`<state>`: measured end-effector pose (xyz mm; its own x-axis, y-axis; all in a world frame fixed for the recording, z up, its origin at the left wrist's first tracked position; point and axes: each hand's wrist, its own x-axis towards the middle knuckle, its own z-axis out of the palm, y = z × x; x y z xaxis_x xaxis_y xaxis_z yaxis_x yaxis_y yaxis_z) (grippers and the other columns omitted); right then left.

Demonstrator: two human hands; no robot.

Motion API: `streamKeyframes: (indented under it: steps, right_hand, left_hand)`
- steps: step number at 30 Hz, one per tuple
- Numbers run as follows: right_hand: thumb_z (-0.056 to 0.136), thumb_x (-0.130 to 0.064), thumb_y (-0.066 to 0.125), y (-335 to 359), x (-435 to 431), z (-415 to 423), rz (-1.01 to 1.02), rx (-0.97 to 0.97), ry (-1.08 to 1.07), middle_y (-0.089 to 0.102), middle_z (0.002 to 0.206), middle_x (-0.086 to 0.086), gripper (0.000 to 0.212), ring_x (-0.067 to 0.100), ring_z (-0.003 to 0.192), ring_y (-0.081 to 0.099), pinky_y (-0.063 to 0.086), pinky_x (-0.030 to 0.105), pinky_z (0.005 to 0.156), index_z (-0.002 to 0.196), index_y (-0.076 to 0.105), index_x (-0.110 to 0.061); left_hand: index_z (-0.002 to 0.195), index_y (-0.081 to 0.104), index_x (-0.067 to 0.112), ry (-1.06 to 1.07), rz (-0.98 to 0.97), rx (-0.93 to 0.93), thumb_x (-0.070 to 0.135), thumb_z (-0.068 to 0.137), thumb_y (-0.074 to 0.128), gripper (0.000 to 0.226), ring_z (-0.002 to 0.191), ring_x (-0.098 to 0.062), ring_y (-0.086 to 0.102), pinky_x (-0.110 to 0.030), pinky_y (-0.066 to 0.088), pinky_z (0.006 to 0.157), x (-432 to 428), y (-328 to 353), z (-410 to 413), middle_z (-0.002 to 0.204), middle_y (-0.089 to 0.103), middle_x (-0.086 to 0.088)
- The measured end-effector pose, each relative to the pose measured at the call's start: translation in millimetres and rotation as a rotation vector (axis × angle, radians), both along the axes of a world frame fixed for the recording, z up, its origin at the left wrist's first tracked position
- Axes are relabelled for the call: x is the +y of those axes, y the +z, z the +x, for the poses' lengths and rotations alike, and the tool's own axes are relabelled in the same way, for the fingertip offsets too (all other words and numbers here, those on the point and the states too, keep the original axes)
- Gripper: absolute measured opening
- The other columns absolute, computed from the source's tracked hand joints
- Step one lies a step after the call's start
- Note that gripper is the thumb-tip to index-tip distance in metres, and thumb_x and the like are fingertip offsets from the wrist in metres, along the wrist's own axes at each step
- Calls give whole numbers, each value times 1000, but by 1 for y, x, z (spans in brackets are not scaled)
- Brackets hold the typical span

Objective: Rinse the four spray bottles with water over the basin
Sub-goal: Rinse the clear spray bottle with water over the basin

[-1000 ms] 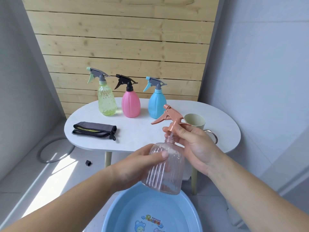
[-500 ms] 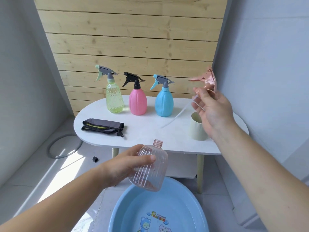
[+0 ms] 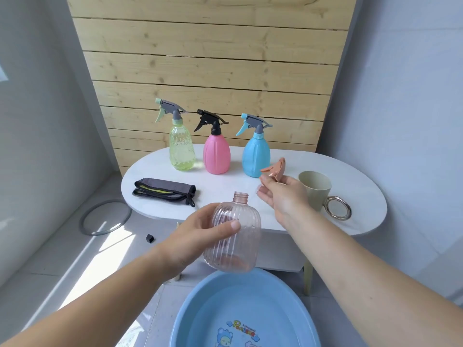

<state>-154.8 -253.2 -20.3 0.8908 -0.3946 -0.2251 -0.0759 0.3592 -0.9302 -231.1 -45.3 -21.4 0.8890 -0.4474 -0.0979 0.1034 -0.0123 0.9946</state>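
Pale wooden slats [image 3: 210, 78] back a white oval desk [image 3: 363, 196], with grey walls either side. Along the desk's far edge three spray bottles stand upright in a row: a green one [image 3: 181, 151], a pink one [image 3: 216, 155] and a blue one [image 3: 256, 156], all with trigger heads on. A folded grey cloth [image 3: 164, 192] lies at the left front, and a beige cup [image 3: 317, 190] with a metal ring handle stands at the right.

The person's left hand [image 3: 200, 236] grips a clear pink ribbed bottle [image 3: 234, 236], fingers [image 3: 225, 227] wrapped round its body. It is held roughly upright above the far rim of a blue basin [image 3: 200, 309] on the floor, its threaded neck uncapped. The right hand [image 3: 283, 196], over the desk just in front of the blue bottle, pinches a peach trigger head [image 3: 274, 171] at its fingertips, apart from the bottle. A grey ring [image 3: 105, 217] lies on the floor at left.
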Motion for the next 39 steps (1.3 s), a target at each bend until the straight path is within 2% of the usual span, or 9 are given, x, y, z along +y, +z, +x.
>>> streamKeyframes:
  steps: [4, 10, 17, 22, 26, 30, 32, 35, 39]
  right_hand:
    - [89, -8, 74, -19, 7, 11, 49, 125, 23, 69, 88, 7, 13, 25, 83, 67, 61, 35, 76, 84, 61, -6]
    - [97, -14, 63, -37, -1, 23, 34, 261, 85, 65, 89, 3, 16, 20, 70, 68, 57, 27, 46, 110, 69, -8]
    - [99, -26, 60, -35, -8, 19, -159, 371, 188, 57, 89, 9, 15, 21, 67, 65, 57, 29, 49, 92, 65, -14]
    - [97, -26, 65, -25, -6, 8, -178, 329, 205, 62, 82, 10, 27, 22, 66, 67, 58, 28, 50, 110, 65, -2]
    - [97, -32, 63, -12, -8, -13, -315, 338, 301, 70, 105, 21, 35, 26, 64, 70, 55, 28, 45, 110, 63, 1]
    - [101, -35, 56, 10, -23, -35, -384, 273, 286, 72, 99, 19, 31, 31, 66, 72, 62, 37, 55, 102, 64, -5]
    - [99, -34, 58, 19, -41, -44, -512, 215, 192, 74, 89, 14, 24, 28, 61, 71, 62, 38, 56, 99, 62, -10]
    - [93, -40, 60, 23, -78, -57, -998, 126, -63, 71, 82, 0, 20, 24, 71, 69, 59, 41, 64, 90, 65, -21]
    - [93, -47, 57, 13, -121, -64, -1323, 227, -223, 56, 112, 6, 33, 29, 96, 59, 46, 35, 74, 110, 61, -20]
  left_hand:
    - [130, 65, 19, -15, 54, -11, 32, 82, 76, 51, 118, -20, 71, -29, 58, 99, 1, -2, 0, 122, 76, -4]
    - [132, 63, 19, -39, 82, 1, 32, 82, 77, 53, 119, -16, 70, -30, 56, 103, 3, -7, 3, 125, 75, -1]
    - [132, 62, 22, -59, 104, -4, 35, 81, 77, 55, 116, -10, 71, -20, 57, 92, -3, -9, 6, 124, 76, 4]
    - [133, 62, 22, -56, 105, -9, 35, 82, 77, 55, 116, -10, 71, -20, 56, 91, -6, -10, 7, 123, 76, 4]
    - [132, 63, 23, -54, 118, -19, 36, 80, 78, 56, 116, -10, 71, -21, 56, 92, -10, -12, 8, 122, 76, 5]
    - [131, 63, 22, -63, 129, -22, 37, 80, 78, 56, 115, -11, 71, -22, 57, 92, -13, -14, 8, 122, 76, 3]
    - [130, 64, 22, -67, 127, -28, 37, 80, 77, 54, 115, -11, 71, -21, 57, 90, -16, -15, 8, 122, 76, 3]
    - [131, 64, 24, -75, 132, -31, 39, 80, 78, 55, 115, -10, 71, -24, 56, 92, -24, -16, 8, 122, 76, 4]
    - [131, 64, 22, -83, 133, -26, 41, 79, 79, 57, 115, -13, 71, -30, 54, 96, -37, -18, 7, 120, 76, 2]
